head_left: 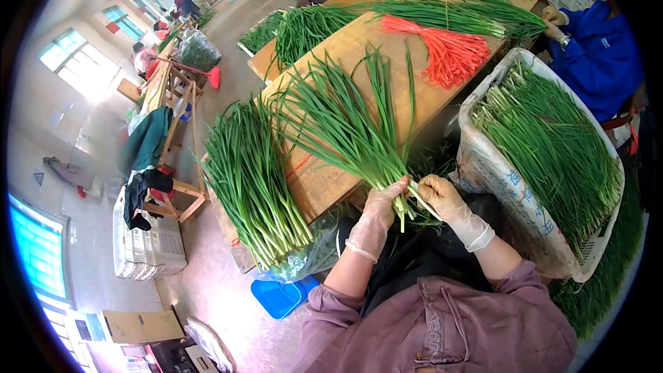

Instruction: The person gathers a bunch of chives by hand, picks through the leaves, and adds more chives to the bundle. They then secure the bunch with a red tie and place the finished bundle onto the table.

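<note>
The left hand [374, 221] grasps a bunch of green stalks [338, 135] by its pale ends, above the near edge of the wooden table [428, 103], and the right hand [447, 208] pinches a thin pale stalk [424, 203] beside it. This bunch is loose, with no tie that I can see. A thick pile [252, 186] lies lined up at the left, so some part looks done. Much seems left: the crate [467, 112] at the right is full, and many red strips [452, 52] lie unused farther away.
</note>
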`<action>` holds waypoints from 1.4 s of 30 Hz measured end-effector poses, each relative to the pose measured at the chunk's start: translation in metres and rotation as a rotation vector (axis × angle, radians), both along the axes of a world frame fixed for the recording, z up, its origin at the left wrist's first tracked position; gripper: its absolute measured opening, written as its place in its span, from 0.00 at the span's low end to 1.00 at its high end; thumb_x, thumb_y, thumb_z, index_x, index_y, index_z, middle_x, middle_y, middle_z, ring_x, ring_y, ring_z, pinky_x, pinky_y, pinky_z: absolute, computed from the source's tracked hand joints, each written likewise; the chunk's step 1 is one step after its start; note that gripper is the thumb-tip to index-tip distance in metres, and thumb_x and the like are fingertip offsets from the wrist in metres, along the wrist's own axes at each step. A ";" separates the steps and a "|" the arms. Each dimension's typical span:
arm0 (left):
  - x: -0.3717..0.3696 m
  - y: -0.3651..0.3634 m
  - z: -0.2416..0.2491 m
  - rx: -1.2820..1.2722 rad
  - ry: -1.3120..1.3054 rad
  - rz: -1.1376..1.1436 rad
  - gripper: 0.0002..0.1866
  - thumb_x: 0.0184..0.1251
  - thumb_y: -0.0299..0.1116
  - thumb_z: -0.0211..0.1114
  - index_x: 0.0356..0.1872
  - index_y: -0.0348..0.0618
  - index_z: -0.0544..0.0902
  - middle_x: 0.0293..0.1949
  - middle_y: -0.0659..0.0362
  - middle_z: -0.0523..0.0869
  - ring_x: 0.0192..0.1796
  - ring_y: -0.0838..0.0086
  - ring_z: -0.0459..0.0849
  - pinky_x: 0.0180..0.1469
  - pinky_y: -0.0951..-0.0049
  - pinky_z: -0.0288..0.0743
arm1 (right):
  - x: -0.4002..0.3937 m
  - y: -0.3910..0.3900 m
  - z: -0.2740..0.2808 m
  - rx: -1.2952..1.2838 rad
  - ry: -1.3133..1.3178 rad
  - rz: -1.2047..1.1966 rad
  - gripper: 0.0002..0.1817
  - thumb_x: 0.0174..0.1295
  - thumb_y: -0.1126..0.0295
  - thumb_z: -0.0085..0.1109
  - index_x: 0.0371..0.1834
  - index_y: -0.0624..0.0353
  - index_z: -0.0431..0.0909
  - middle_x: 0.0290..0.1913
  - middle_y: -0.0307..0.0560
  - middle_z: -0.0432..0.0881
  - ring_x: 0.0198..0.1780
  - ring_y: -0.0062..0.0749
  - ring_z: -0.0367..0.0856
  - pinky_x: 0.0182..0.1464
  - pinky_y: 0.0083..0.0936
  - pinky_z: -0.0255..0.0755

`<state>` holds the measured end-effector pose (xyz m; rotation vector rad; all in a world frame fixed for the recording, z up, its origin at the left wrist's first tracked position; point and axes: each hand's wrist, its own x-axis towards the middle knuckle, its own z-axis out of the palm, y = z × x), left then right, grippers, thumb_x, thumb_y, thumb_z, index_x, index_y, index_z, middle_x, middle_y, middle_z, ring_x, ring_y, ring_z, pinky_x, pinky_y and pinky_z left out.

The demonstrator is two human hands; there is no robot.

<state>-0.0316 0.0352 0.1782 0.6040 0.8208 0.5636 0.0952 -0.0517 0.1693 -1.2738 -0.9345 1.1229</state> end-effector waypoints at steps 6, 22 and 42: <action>-0.011 0.001 -0.010 -0.178 -0.164 -0.063 0.12 0.53 0.25 0.62 0.39 0.35 0.76 0.34 0.56 0.81 0.33 0.70 0.79 0.37 0.72 0.74 | 0.017 0.013 0.029 0.253 -0.160 -0.434 0.10 0.65 0.64 0.47 0.35 0.60 0.72 0.23 0.35 0.74 0.21 0.12 0.66 0.22 0.10 0.59; -0.035 0.003 -0.015 -0.193 -0.435 -0.154 0.21 0.54 0.26 0.63 0.50 0.33 0.70 0.47 0.51 0.79 0.38 0.70 0.80 0.41 0.70 0.77 | 0.020 -0.070 -0.050 -0.585 -1.359 0.352 0.16 0.57 0.62 0.49 0.41 0.63 0.71 0.39 0.56 0.78 0.40 0.51 0.78 0.40 0.39 0.74; -0.015 -0.016 -0.003 -0.140 -0.230 -0.089 0.14 0.52 0.23 0.64 0.42 0.38 0.77 0.37 0.58 0.82 0.37 0.72 0.80 0.39 0.73 0.75 | 0.000 -0.004 0.039 -0.224 -0.995 0.396 0.23 0.62 0.52 0.46 0.24 0.62 0.75 0.21 0.47 0.79 0.24 0.40 0.78 0.27 0.30 0.70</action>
